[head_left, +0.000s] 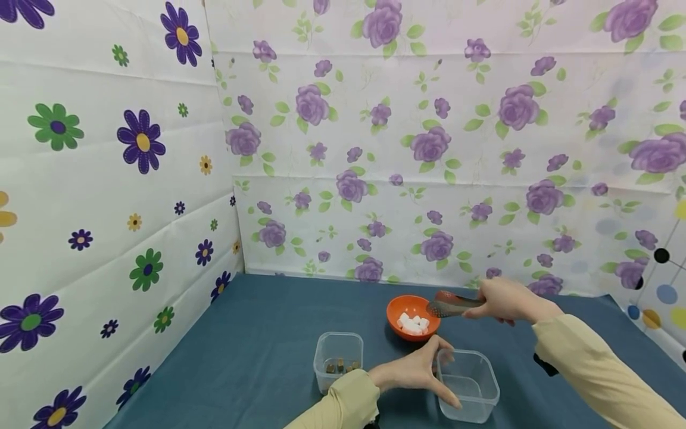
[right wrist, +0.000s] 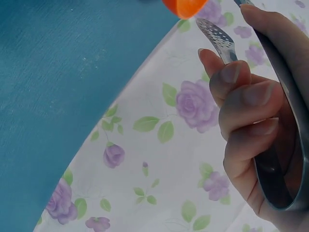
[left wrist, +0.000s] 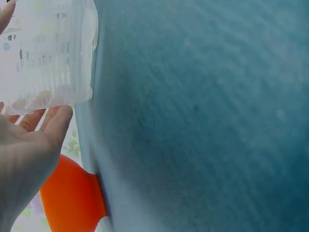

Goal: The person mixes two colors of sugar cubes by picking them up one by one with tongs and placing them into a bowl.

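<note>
My right hand (head_left: pixel 506 300) grips metal tongs (head_left: pixel 449 305) with perforated tips, beside the right rim of an orange bowl (head_left: pixel 395 325). White marshmallow-like pieces (head_left: pixel 414 324) lie in that bowl. In the right wrist view the fingers curl round the tongs' arms (right wrist: pixel 285 92), whose bend shows below the hand. My left hand (head_left: pixel 411 370) spans the left side of a clear plastic container (head_left: pixel 468 411), thumb at the front and fingers toward the back. The left wrist view shows its fingertips (left wrist: pixel 60 118) against the container's wall (left wrist: pixel 53 63). Nothing shows inside this container.
A second clear container (head_left: pixel 339 342) with several small brown pieces (head_left: pixel 340 366) stands left of my left forearm. Blue cloth (head_left: pixel 252 345) covers the table. Flower-patterned sheets (head_left: pixel 396 149) rise behind and at the left.
</note>
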Demonstrator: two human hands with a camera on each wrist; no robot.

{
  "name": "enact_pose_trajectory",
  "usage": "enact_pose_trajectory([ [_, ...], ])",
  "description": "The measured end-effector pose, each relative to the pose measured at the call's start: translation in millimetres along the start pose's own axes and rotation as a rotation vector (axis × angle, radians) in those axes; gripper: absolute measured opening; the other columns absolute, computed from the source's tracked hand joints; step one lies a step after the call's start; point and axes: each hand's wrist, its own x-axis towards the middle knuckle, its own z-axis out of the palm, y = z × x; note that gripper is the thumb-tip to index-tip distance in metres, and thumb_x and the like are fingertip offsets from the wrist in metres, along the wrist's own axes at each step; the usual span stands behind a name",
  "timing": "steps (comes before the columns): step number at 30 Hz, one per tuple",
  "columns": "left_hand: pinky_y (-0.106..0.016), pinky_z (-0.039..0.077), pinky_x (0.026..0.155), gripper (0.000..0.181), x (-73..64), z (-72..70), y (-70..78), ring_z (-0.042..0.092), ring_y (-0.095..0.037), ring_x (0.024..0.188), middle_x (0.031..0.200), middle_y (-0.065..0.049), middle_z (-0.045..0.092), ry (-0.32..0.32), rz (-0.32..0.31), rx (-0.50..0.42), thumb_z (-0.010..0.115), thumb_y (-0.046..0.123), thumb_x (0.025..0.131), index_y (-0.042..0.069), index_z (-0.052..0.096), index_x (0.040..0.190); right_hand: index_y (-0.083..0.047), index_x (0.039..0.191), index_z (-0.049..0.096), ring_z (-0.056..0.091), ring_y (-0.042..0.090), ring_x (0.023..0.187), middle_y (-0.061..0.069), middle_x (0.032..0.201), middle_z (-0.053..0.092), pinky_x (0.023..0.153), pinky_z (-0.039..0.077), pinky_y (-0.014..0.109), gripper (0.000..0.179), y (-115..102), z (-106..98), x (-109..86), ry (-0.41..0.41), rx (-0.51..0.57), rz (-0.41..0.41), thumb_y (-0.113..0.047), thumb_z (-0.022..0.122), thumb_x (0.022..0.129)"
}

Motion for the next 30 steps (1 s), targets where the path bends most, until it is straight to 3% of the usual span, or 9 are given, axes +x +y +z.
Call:
enact_pose_trajectory([
  [7, -0.025, 0.042, 0.070, 0.056, -3.3, -0.7, 6.5, 0.047, -0.009, 0.087, 0.115, 0.006, 0.045, 0.015, -0.019, 0.065, 0.065, 0.003, 0.081, 0.014, 0.033, 0.125, -0.018, 0.052, 0.052, 0.039, 0.010, 0.030, -0.005, 0.039, 0.039, 0.035, 0.039, 0.029, 0.045, -7.5, -3.2, -13.2, 0.043, 0.006, -0.016, -0.055, 0.064, 0.075],
  [13, -0.028, 0.042, 0.078, 0.061, 1.7, -1.6, 3.6, 0.045, -0.008, 0.102, 0.117, 0.007, 0.042, 0.000, -0.034, 0.102, 0.066, 0.005, 0.081, 0.013, 0.031, 0.129, -0.019, 0.066, 0.061, 0.040, 0.009, 0.030, -0.005, 0.041, 0.041, 0.034, 0.036, 0.026, 0.037, -14.9, -2.9, -28.8, 0.061, 0.006, -0.025, -0.055, 0.063, 0.076],
  [15, -0.028, 0.042, 0.079, 0.064, 13.6, -6.2, -14.5, 0.044, -0.007, 0.105, 0.118, 0.007, 0.041, -0.012, -0.033, 0.134, 0.069, 0.012, 0.080, 0.017, 0.030, 0.131, -0.017, 0.077, 0.067, 0.041, 0.009, 0.031, -0.006, 0.041, 0.043, 0.034, 0.036, 0.026, 0.039, -16.8, -3.3, -32.8, 0.069, 0.007, -0.025, -0.056, 0.062, 0.076],
  [18, -0.028, 0.043, 0.076, 0.071, 39.1, -13.9, -56.4, 0.043, -0.006, 0.104, 0.118, 0.008, 0.039, -0.019, -0.006, 0.173, 0.073, 0.021, 0.077, 0.024, 0.027, 0.131, -0.017, 0.082, 0.068, 0.041, 0.009, 0.031, -0.008, 0.040, 0.043, 0.035, 0.037, 0.027, 0.044, -17.5, -4.0, -37.3, 0.088, 0.009, -0.023, -0.060, 0.060, 0.075],
  [20, -0.028, 0.043, 0.076, 0.074, 54.1, -16.6, -80.7, 0.043, -0.006, 0.104, 0.119, 0.008, 0.037, -0.016, 0.000, 0.205, 0.074, 0.025, 0.076, 0.028, 0.025, 0.131, -0.017, 0.082, 0.068, 0.041, 0.009, 0.030, -0.008, 0.041, 0.044, 0.035, 0.038, 0.027, 0.045, -16.6, -3.9, -39.2, 0.093, 0.015, -0.028, -0.060, 0.059, 0.075],
  [22, -0.029, 0.042, 0.077, 0.079, 62.5, -16.3, -94.5, 0.042, -0.006, 0.105, 0.122, 0.008, 0.034, -0.010, 0.017, 0.225, 0.075, 0.023, 0.075, 0.028, 0.022, 0.133, -0.020, 0.078, 0.067, 0.041, 0.009, 0.030, -0.007, 0.041, 0.044, 0.035, 0.038, 0.027, 0.042, -15.2, -3.5, -40.6, 0.089, 0.022, -0.020, -0.061, 0.059, 0.075],
  [27, -0.029, 0.039, 0.085, 0.096, 59.6, -14.0, -95.0, 0.034, -0.004, 0.117, 0.137, 0.007, 0.019, 0.011, 0.016, 0.266, 0.077, 0.025, 0.071, 0.030, 0.010, 0.139, -0.020, 0.078, 0.067, 0.042, 0.009, 0.031, -0.006, 0.042, 0.044, 0.035, 0.039, 0.027, 0.041, -10.2, -1.1, -44.3, 0.088, 0.042, -0.004, -0.060, 0.058, 0.075],
  [30, -0.032, 0.036, 0.089, 0.100, 45.2, -12.2, -72.8, 0.029, -0.006, 0.121, 0.140, 0.006, 0.013, 0.033, -0.005, 0.338, 0.076, 0.038, 0.072, 0.028, 0.006, 0.142, -0.020, 0.080, 0.067, 0.043, 0.011, 0.031, -0.004, 0.043, 0.045, 0.036, 0.039, 0.028, 0.041, -8.6, -1.4, -46.9, 0.085, 0.059, 0.015, -0.060, 0.059, 0.075],
])
